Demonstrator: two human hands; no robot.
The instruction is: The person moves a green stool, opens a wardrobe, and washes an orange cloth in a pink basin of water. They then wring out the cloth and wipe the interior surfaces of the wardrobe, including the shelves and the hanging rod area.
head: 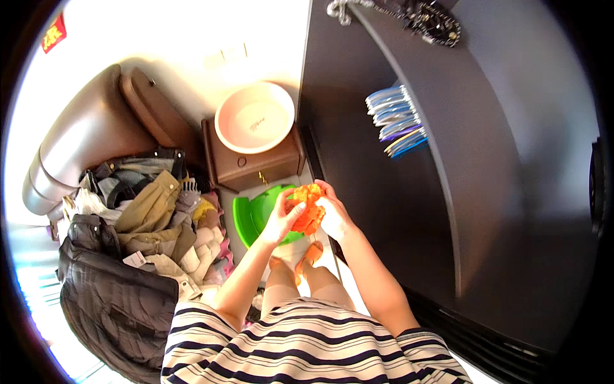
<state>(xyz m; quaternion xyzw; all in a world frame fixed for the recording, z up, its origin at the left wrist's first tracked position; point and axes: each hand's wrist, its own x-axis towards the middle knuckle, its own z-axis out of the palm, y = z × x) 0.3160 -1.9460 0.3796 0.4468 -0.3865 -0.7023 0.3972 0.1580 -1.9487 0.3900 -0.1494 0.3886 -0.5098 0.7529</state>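
Observation:
Between my two hands is a bunched-up orange cloth [308, 211], crumpled so that its shape cannot be told. My left hand [282, 219] grips its left side, thumb on top. On the right side, the fingers and thumb of my right hand [334, 213] pinch it. Below the cloth, a bright green plastic basin [250, 218] sits on the floor, partly covered by my hands and forearm. A pale pink basin [254, 117] rests on a brown nightstand [240, 168] just beyond.
At left, a pile of clothes [148, 206] and a dark quilted jacket [115, 307] lie before a brown padded headboard [96, 129]. To the right stands a dark open wardrobe [383, 206], with several hangers [395, 120] under its shelf and a black chain-strap bag [434, 24] above.

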